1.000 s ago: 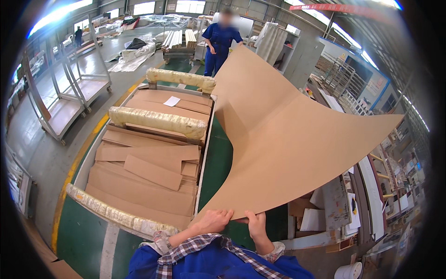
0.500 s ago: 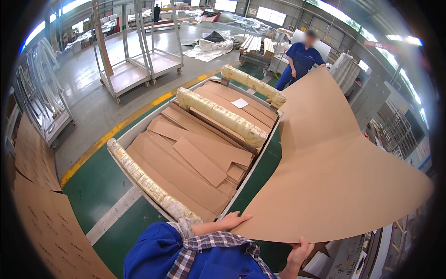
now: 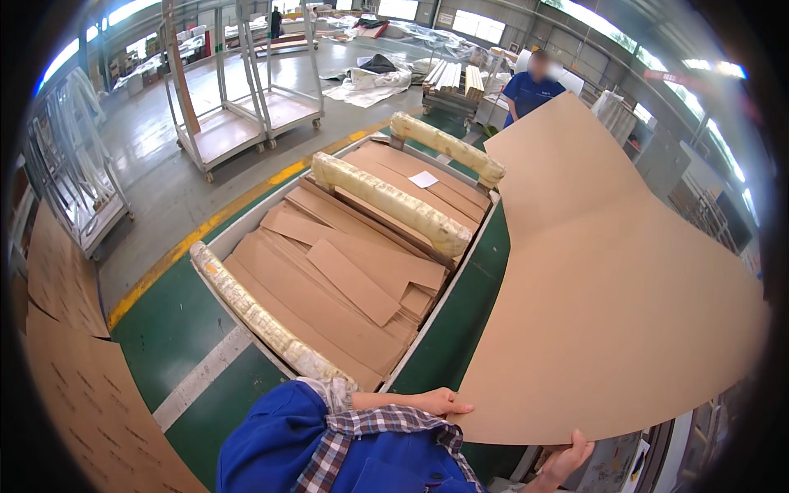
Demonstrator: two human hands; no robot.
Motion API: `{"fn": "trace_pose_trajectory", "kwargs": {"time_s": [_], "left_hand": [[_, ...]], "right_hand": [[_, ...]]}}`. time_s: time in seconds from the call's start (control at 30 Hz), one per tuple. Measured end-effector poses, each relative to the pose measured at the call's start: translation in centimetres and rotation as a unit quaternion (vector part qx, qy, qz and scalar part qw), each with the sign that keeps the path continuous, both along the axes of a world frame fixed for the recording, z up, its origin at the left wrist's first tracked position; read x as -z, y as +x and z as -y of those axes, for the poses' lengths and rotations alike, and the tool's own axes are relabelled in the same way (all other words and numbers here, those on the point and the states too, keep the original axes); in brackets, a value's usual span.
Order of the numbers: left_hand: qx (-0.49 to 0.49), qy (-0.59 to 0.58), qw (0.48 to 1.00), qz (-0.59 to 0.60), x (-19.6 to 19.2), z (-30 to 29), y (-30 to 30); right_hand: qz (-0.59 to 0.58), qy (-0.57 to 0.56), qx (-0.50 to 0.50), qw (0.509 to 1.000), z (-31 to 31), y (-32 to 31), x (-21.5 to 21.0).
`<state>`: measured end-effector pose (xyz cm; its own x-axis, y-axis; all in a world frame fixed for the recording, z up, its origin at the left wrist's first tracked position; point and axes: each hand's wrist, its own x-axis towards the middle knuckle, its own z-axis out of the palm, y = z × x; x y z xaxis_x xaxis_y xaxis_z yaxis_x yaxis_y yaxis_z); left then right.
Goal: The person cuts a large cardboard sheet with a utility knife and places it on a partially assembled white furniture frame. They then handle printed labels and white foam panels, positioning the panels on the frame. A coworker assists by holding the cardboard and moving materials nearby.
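Note:
A large brown cardboard sheet (image 3: pixel 608 320) stretches from me toward the far right, with a shallow bend across its middle. My left hand (image 3: pixel 445 403) is closed on its near left corner, thumb lying on top. Farther right along the near edge, my right hand (image 3: pixel 571 453) grips the same sheet, its fingertips showing over the rim. A person in blue (image 3: pixel 530 94) stands behind the sheet's far end; that person's hands are hidden or too unclear to make out.
Left of the sheet stands a low cart (image 3: pixel 427 329) of cardboard strips (image 3: pixel 329 287), with wrapped padded bars (image 3: pixel 390 201) across it. Printed cardboard (image 3: pixel 90 403) lies at the far left. Wheeled racks (image 3: pixel 222 135) stand beyond the yellow floor line (image 3: pixel 205 234).
Both my hands and the near edge of the sheet have moved right. The sheet's far end has shifted and now covers more of the person in blue.

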<state>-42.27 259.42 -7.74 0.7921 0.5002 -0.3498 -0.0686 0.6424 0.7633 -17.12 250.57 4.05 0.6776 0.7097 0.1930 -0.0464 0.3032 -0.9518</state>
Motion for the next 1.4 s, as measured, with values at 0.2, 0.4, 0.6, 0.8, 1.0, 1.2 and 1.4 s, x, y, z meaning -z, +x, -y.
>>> {"fn": "trace_pose_trajectory", "kwargs": {"time_s": [0.2,0.4,0.6,0.8,1.0,1.2,1.4], "left_hand": [[0.062,0.048,0.997,-0.025,0.2,1.1,1.0],[0.005,0.033,0.998,0.054,1.2,1.5,2.2],[-0.078,-0.039,0.989,0.12,1.3,1.2,1.7],[-0.1,-0.03,0.984,0.145,1.8,0.5,1.0],[-0.124,-0.006,0.977,0.174,-0.2,0.2,-0.3],[-0.074,0.052,0.984,0.151,-5.0,-0.7,-0.5],[-0.093,0.05,0.984,0.146,-7.8,0.2,0.2]], "right_hand": [[0.052,0.033,-0.042,0.997,1.7,2.5,0.3],[0.023,0.028,-0.066,0.997,1.0,2.5,0.9],[0.004,0.006,-0.153,0.988,0.1,4.2,2.7],[0.006,0.063,-0.075,0.995,-1.2,2.2,2.6],[0.002,0.079,-0.071,0.994,-1.6,1.9,2.8],[0.01,0.06,-0.112,0.992,-1.7,2.0,-0.2],[-0.019,0.093,-0.042,0.995,-1.3,3.0,0.2]]}}
